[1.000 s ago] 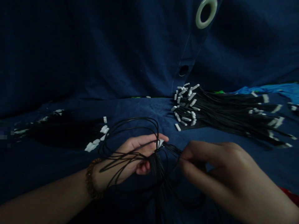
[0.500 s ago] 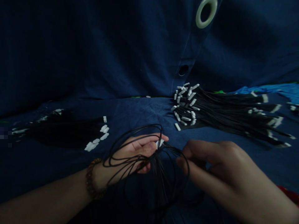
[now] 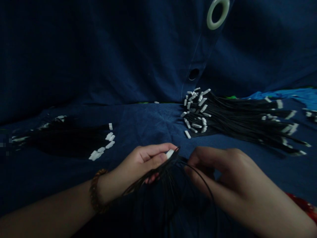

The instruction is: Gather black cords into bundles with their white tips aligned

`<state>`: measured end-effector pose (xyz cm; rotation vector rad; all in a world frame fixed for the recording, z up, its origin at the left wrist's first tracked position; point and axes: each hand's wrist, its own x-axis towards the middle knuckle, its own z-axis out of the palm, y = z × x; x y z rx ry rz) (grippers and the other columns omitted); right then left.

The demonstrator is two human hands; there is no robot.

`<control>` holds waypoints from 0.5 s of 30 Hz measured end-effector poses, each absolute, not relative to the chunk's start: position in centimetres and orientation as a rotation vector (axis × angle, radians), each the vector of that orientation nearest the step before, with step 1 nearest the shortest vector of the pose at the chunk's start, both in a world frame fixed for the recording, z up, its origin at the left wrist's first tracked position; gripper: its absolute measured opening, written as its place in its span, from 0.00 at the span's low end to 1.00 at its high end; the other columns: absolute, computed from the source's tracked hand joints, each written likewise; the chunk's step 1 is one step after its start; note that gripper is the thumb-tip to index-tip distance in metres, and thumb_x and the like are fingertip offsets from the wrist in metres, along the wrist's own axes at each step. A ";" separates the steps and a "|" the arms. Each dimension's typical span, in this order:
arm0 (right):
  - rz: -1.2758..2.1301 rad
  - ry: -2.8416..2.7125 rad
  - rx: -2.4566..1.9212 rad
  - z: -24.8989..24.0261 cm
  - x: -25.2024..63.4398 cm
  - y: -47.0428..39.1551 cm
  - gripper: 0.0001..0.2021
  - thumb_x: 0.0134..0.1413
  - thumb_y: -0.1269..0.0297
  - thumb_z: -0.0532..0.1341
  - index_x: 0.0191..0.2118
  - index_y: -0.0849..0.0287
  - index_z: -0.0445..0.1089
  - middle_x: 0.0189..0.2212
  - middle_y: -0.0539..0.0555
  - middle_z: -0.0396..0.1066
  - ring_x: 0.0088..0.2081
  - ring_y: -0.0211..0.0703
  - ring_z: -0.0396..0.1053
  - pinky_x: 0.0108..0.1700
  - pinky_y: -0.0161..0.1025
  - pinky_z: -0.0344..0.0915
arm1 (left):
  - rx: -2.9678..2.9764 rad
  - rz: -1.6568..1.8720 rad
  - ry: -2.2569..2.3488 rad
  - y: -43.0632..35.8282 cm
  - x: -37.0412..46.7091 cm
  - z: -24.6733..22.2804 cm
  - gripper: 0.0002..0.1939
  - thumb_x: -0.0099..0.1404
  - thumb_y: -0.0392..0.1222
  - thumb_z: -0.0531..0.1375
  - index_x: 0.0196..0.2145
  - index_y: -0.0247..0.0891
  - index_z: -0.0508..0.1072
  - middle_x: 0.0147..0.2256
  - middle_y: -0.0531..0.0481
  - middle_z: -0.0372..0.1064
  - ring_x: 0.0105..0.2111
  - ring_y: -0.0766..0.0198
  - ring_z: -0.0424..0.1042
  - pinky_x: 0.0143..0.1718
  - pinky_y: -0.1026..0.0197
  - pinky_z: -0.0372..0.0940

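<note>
My left hand (image 3: 151,162) is closed, its thumb and fingers pinching a white plug connector (image 3: 169,153). Thin black wires (image 3: 168,172) run out of this connector; some lie back under the left thumb towards the wrist, others hang down in the dark below. To the right, my right hand (image 3: 218,172) is closed, thumb against forefinger, on a few of the same black wires close to the connector. The wires' lower ends are lost in shadow.
Bundles of black wires with white connectors (image 3: 237,119) lie at the right on the dark blue cloth (image 3: 148,122). Another bundle (image 3: 69,138) rests at the left. Behind hangs a blue curtain with a pale ring (image 3: 218,15). Light blue material (image 3: 292,96) is at the far right.
The wire loops that stood over my left hand and wrist have dropped and now lie lower along the connector. My right hand has shifted slightly left, towards the connector.
</note>
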<state>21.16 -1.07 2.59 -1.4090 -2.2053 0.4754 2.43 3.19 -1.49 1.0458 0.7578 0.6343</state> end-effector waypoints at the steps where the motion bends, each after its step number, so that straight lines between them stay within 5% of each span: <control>1: 0.505 -2.224 -1.410 2.5 21.3 -1.1 0.07 0.54 0.66 0.54 0.27 0.59 0.66 0.19 0.49 0.66 0.21 0.36 0.65 0.23 0.31 0.58 | 1.053 0.645 0.761 3.1 2.5 -1.5 0.18 0.55 0.44 0.62 0.45 0.41 0.71 0.20 0.58 0.61 0.17 0.76 0.58 0.17 0.75 0.53; 15: 0.262 -2.468 -1.433 3.7 23.6 1.0 0.03 0.49 0.68 0.57 0.30 0.53 0.67 0.21 0.46 0.67 0.20 0.36 0.64 0.21 0.32 0.53 | 1.045 0.637 1.010 2.9 2.9 -0.8 0.17 0.57 0.46 0.60 0.44 0.44 0.71 0.26 0.56 0.64 0.18 0.78 0.59 0.19 0.75 0.53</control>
